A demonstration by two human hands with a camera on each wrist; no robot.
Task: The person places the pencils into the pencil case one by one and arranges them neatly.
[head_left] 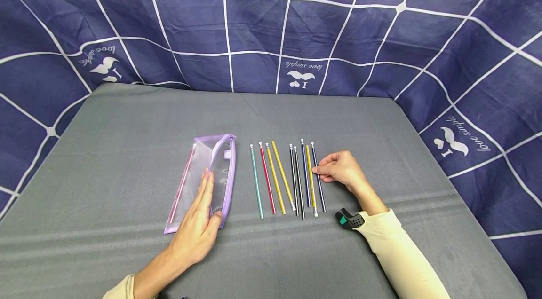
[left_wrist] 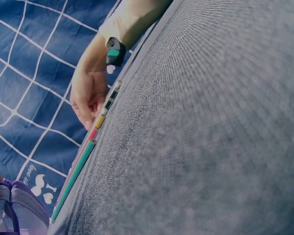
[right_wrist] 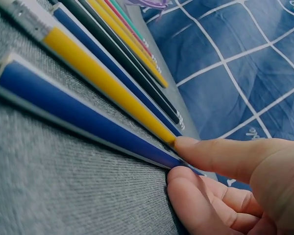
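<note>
Table (head_left: 317, 256): left hand (head_left: 198, 226) flat on pouch (head_left: 195, 167) — red pencil (head_left: 182, 184) inside — right (head_left: 340, 167) pinching blue pencil (head_left: 321, 192).

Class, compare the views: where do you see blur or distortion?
Head: pencils look fairly crisp, grid lines on the backdrop bow, perhaps from lens or drape; left wrist: hazy, the grey cloth blurred at lower right; right wrist: the upper-left eraser soft.

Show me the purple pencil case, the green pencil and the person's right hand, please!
Purple pencil case (head_left: 231, 177), head view: its purple right-hand edge.
Green pencil (head_left: 256, 181), head view: the middle of its shaft.
Right hand (head_left: 340, 167), head view: the middle of the hand.
</note>
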